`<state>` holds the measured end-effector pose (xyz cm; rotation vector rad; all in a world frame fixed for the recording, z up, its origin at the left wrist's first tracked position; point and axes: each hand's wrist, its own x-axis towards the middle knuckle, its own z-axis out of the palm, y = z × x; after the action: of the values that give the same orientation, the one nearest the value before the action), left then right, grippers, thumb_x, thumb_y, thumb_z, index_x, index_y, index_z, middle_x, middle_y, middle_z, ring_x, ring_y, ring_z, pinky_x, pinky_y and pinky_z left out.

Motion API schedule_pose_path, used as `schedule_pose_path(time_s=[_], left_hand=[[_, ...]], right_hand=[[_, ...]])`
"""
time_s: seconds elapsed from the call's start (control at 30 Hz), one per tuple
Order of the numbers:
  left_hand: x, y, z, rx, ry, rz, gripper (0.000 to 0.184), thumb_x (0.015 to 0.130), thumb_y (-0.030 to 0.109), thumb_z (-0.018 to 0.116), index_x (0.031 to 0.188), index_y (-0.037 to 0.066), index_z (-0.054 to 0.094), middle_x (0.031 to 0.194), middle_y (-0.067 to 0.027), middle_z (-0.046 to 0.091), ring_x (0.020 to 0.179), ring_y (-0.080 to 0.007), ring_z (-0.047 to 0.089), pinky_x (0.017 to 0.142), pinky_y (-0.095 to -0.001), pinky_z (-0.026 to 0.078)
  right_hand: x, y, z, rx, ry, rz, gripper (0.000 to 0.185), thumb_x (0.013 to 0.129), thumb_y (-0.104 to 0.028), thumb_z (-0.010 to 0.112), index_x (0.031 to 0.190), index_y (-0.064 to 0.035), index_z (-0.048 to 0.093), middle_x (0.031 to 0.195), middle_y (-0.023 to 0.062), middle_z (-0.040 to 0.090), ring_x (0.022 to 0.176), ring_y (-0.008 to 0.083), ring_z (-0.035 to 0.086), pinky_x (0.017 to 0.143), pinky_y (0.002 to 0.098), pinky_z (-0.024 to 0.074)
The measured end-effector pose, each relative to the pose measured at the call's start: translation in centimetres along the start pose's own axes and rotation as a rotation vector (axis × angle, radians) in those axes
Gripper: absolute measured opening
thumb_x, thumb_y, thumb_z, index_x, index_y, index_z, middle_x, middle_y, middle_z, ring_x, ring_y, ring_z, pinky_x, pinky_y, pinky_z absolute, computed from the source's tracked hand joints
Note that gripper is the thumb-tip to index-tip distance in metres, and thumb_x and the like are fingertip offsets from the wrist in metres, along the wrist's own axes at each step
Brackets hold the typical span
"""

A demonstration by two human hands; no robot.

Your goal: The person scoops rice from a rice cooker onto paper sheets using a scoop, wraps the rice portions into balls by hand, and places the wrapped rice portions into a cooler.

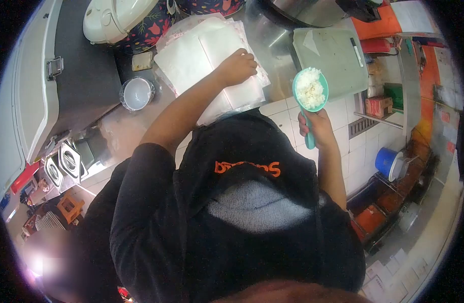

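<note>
My right hand (318, 129) is wrapped round the handle of a teal serving spoon (309, 139). A mound of cooked white rice (310, 88) fills its round bowl, held up beside the counter's front edge. Over a stack of white wrapping paper sheets (186, 60), my left hand (238, 67) rests with its fingers curled; what lies under the fingertips, if anything, is hidden. Red print shows along the edges of some sheets, and a clear plastic bag lies under the stack's near end.
Behind the paper stand dark, flower-patterned rice cookers (141, 30). A pale cutting board (330, 60) with a black-and-white marker (356, 52) lies right. Left are a plastic-wrapped bowl (137, 94) and metal containers (69, 160). A blue bucket (388, 162) stands lower right, past the tiled floor.
</note>
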<state>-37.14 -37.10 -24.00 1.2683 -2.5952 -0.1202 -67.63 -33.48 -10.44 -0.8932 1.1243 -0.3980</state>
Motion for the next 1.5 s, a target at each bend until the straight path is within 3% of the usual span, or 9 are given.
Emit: schedule_pose_path(time_s=[0.27,0.47,0.57,0.77,0.93,1.03,1.33,1.4,1.5], left_hand=[[-4.5,1.2,-4.2,-0.016,0.246,-0.042,0.005,0.076,0.013,0.064,0.080,0.014,0.067,0.094,0.0016,0.066,0.106,-0.0171,0.060,0.097,-0.0400,0.041],[-9.7,2.6,-7.4,0.108,0.502,-0.207,0.017,0.065,0.012,0.071,0.079,0.017,0.064,0.115,0.0009,0.063,0.106,-0.0227,0.058,0.089,-0.0422,0.042],[-10.7,3.1,-7.5,0.163,0.507,-0.210,0.016,0.062,0.011,0.073,0.072,0.017,0.064,0.111,0.0008,0.065,0.101,-0.0232,0.061,0.085,-0.0408,0.042],[-8.9,3.2,-4.9,0.170,0.442,-0.267,0.020,0.066,0.011,0.069,0.083,0.019,0.063,0.100,0.0023,0.063,0.097,-0.0199,0.060,0.086,-0.0429,0.040],[-5.9,2.6,-4.0,0.126,0.292,-0.218,0.015,0.068,0.012,0.067,0.080,0.017,0.058,0.100,0.0035,0.063,0.096,-0.0184,0.060,0.087,-0.0419,0.040],[-6.4,2.9,-4.9,0.136,0.437,-0.161,0.016,0.068,0.012,0.068,0.077,0.016,0.055,0.100,0.0040,0.065,0.095,-0.0176,0.060,0.087,-0.0412,0.040],[-15.4,3.7,-8.1,0.130,0.225,-0.338,0.023,0.064,0.009,0.068,0.080,0.013,0.052,0.119,0.0003,0.065,0.118,-0.0242,0.058,0.104,-0.0514,0.034],[-17.0,4.2,-9.0,0.124,-0.115,-0.386,0.028,0.068,0.025,0.074,0.089,0.014,0.059,0.127,-0.0026,0.061,0.130,-0.0249,0.048,0.108,-0.0531,0.031],[-17.6,4.9,-10.2,-0.110,-0.154,-0.421,0.039,0.069,0.041,0.076,0.091,0.012,0.061,0.131,-0.0060,0.058,0.132,-0.0283,0.045,0.110,-0.0546,0.029]], right_hand=[[0.7,-0.5,0.0,0.014,0.028,0.038,0.016,0.096,-0.019,0.057,0.095,-0.0034,0.053,0.068,0.0028,0.052,0.049,0.0096,0.046,0.045,0.0268,0.0416],[1.9,0.2,-0.7,-0.025,-0.022,0.103,0.017,0.097,-0.020,0.056,0.104,-0.0061,0.050,0.069,0.0016,0.050,0.050,0.0084,0.045,0.045,0.0249,0.0396],[2.4,0.1,-0.5,-0.026,-0.034,0.113,0.016,0.097,-0.020,0.056,0.103,-0.0058,0.050,0.070,0.0015,0.050,0.050,0.0083,0.045,0.045,0.0248,0.0395],[3.3,0.5,-0.2,-0.042,-0.085,0.132,0.015,0.097,-0.019,0.055,0.100,-0.0059,0.050,0.069,0.0014,0.051,0.050,0.0084,0.045,0.045,0.0251,0.0396],[3.9,0.7,0.4,-0.058,-0.104,0.110,0.014,0.097,-0.019,0.055,0.095,-0.0061,0.050,0.069,0.0014,0.051,0.049,0.0087,0.045,0.045,0.0259,0.0396],[3.8,0.7,0.3,-0.045,-0.093,0.123,0.014,0.097,-0.019,0.055,0.096,-0.0057,0.051,0.069,0.0014,0.051,0.049,0.0087,0.045,0.045,0.0257,0.0395],[3.7,1.8,-0.3,-0.037,-0.063,0.133,0.017,0.097,-0.021,0.056,0.102,-0.0052,0.052,0.068,0.0016,0.050,0.050,0.0087,0.045,0.045,0.0252,0.0397],[3.8,2.2,-0.6,-0.025,-0.071,0.143,0.017,0.097,-0.021,0.055,0.103,-0.0055,0.052,0.069,0.0016,0.050,0.050,0.0084,0.044,0.046,0.0249,0.0401],[3.8,1.8,-0.4,-0.025,-0.091,0.115,0.017,0.095,-0.020,0.057,0.090,-0.0044,0.052,0.067,0.0020,0.051,0.049,0.0100,0.046,0.044,0.0273,0.0415]])
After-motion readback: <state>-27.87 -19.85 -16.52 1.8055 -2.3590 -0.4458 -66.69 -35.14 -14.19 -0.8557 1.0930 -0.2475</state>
